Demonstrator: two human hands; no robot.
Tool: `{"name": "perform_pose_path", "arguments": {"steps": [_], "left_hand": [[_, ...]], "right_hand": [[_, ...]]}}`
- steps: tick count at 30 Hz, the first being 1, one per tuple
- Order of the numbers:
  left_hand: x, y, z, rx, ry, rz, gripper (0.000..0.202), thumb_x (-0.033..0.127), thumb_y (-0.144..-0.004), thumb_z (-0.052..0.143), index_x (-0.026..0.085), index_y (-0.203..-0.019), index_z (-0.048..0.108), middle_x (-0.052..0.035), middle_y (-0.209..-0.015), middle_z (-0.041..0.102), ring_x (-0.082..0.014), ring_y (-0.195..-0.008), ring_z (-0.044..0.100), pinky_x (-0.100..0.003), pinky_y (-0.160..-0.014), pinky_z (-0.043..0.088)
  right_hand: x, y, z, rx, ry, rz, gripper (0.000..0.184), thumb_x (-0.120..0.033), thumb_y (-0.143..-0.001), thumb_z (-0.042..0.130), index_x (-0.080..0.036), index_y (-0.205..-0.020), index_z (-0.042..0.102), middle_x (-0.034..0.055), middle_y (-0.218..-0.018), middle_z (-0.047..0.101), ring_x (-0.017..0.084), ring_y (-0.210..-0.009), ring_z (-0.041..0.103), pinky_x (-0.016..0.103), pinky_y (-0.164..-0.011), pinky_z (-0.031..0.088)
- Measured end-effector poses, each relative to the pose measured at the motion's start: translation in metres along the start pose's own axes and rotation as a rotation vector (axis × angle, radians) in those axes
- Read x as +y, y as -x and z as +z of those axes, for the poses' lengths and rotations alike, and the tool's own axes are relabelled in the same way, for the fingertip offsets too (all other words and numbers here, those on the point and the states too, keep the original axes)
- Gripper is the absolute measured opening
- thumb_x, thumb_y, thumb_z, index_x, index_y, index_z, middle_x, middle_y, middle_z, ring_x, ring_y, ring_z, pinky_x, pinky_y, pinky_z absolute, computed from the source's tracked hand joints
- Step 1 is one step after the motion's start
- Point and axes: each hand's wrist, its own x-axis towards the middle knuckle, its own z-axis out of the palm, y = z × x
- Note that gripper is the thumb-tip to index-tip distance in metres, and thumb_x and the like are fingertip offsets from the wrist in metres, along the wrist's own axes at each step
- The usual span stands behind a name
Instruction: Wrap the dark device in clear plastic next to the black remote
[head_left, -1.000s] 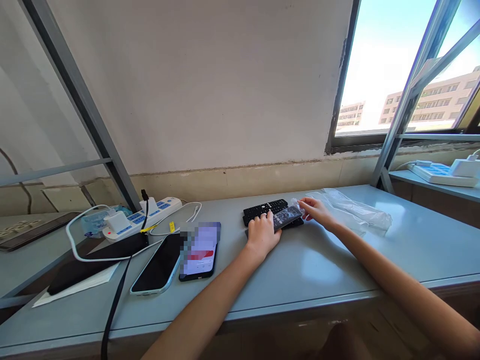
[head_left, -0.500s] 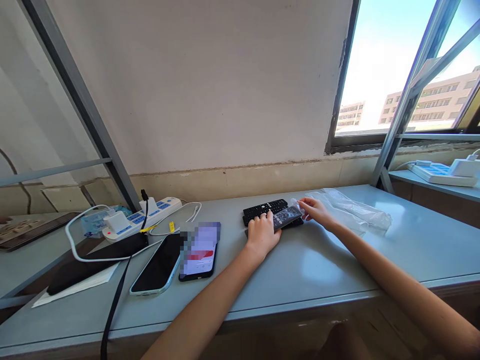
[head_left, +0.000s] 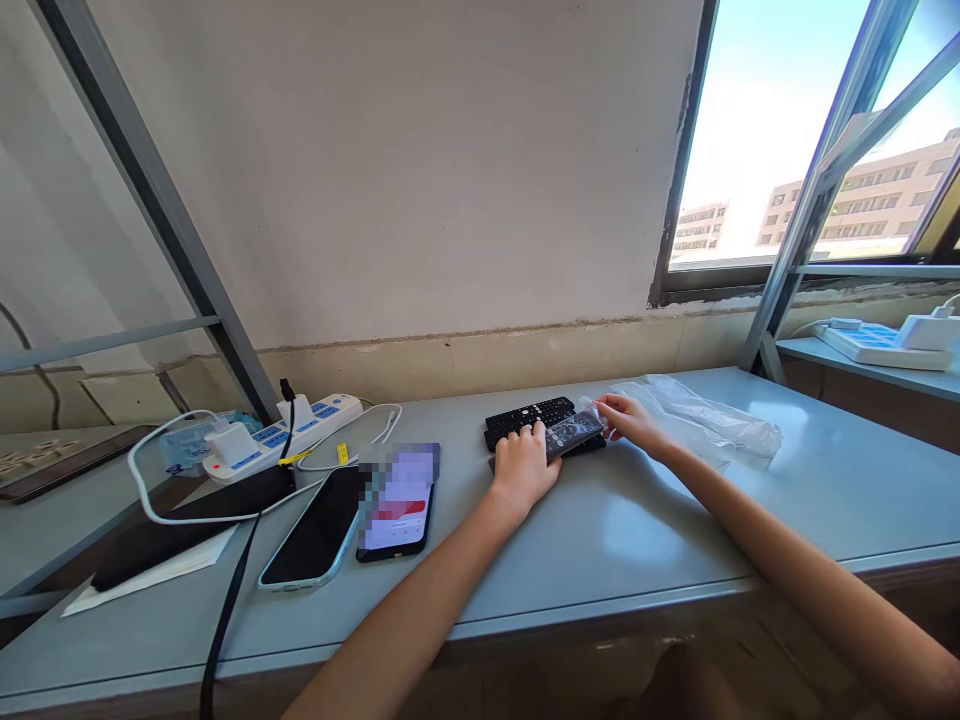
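Note:
A black remote control point(head_left: 574, 432) in clear plastic lies tilted on the desk between my two hands. My left hand point(head_left: 523, 462) is wrapped over its near left end, hiding that part. At its far right end, the fingertips of my right hand point(head_left: 628, 421) pinch the clear plastic wrap point(head_left: 588, 405). Just behind sits another black remote control point(head_left: 531, 412) with rows of buttons, and more black remote parts show beneath the wrapped one. Crumpled clear plastic bags point(head_left: 705, 425) lie beyond my right hand.
Two phones point(head_left: 319, 530) lie left on the grey desk point(head_left: 600, 580), one with its screen lit. Behind them stand a white power strip point(head_left: 330, 412), a white cable point(head_left: 142, 480) and a black pouch point(head_left: 195, 520). Metal posts point(head_left: 795, 230) rise at both sides; a wall runs along the back.
Both hands and the wrapped remote control stay almost in place. The whole view has shifted very slightly.

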Motion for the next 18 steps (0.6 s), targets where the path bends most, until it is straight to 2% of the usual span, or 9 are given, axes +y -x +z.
{"name": "perform_pose_path", "arguments": {"steps": [18], "left_hand": [[-0.0009,0.0000,-0.0012,-0.013,-0.010,0.012,0.049,0.035,-0.085,0.049,0.014,-0.129,0.042,-0.0137,-0.119,0.061,-0.0238,-0.107,0.059,-0.032,-0.088,0.045]], "right_hand": [[-0.0074,0.0041,0.0023,0.006,-0.022,0.055,0.019,-0.032,-0.080,0.049,-0.015,-0.071,0.052,-0.0024,-0.058,0.046,0.006,-0.048,0.046,0.016,-0.046,0.041]]}}
